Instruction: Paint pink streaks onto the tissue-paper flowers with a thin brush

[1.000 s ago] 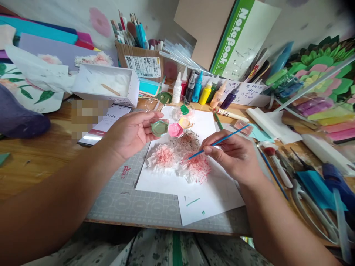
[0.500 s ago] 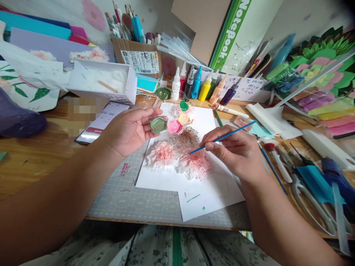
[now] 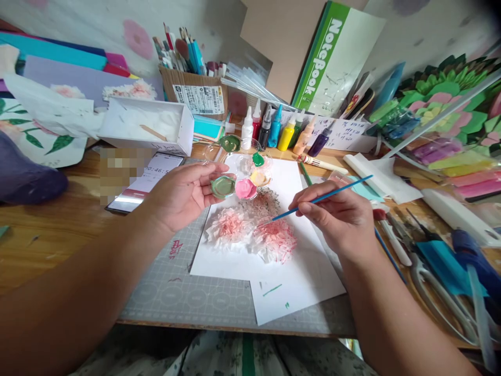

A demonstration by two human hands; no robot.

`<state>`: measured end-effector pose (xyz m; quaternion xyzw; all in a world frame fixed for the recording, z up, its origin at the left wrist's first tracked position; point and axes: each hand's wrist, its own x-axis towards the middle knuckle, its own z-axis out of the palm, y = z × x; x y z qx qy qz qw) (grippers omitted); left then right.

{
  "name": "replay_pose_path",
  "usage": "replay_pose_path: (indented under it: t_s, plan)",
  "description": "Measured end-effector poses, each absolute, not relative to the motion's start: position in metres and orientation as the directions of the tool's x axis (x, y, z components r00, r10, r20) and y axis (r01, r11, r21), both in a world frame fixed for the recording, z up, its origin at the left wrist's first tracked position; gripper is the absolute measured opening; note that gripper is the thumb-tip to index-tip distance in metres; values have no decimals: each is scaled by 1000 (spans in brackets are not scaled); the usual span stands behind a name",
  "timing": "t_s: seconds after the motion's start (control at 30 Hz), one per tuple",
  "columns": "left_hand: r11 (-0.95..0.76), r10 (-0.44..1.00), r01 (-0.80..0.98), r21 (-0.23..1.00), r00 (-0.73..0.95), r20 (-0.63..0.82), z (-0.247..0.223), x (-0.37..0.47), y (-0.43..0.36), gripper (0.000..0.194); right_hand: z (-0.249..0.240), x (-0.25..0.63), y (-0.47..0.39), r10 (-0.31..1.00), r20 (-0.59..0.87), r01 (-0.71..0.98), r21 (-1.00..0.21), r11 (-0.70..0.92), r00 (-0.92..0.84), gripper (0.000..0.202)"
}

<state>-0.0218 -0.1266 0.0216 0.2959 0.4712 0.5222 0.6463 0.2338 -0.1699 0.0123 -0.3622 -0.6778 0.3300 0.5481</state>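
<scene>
My left hand point(image 3: 188, 193) holds a clear flower-shaped paint palette point(image 3: 246, 188) by its left side, with wells of green, pink and pale yellow paint. In my right hand point(image 3: 332, 211) is a thin blue paintbrush point(image 3: 324, 197), pinched between thumb and fingers. The brush tip points left and down, at the upper left of the right pink-and-white ruffled flower point(image 3: 276, 241); whether it touches is unclear. A second such flower point(image 3: 229, 228) sits to its left. Behind them lies a darker speckled ruffled piece point(image 3: 262, 203). All rest on white paper point(image 3: 223, 266).
Paint bottles point(image 3: 287, 134) stand in a row behind the palette. A phone point(image 3: 146, 183) and a white box point(image 3: 146, 122) are at the left. Scissors point(image 3: 442, 303), brushes and a blue glue gun point(image 3: 469, 250) lie at the right. A grey cutting mat point(image 3: 164, 292) is underneath.
The view has tilted slightly, so most things appear a little lower. The brush has shifted slightly right relative to the flower. Both hands keep their hold.
</scene>
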Motion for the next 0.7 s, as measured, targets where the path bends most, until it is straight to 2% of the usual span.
replay_pose_path:
  t_s: [0.17,0.37,0.5,0.7]
  plan:
    - [299,947,-390,871,7,-321,23,-24,-126,11,2,240,-164,907,409,90,-904,418,-102,8]
    - [308,944,-383,871,6,-330,27,-28,-124,10,-11,248,-157,942,327,-49,-945,324,-78,9]
    - [315,938,-373,873,-15,-345,28,-29,-124,11,-10,245,-158,952,274,-35,-962,272,-139,10]
    - [341,927,-386,857,-11,-374,27,-28,-124,14,-4,240,-160,946,268,15,-961,275,-181,9]
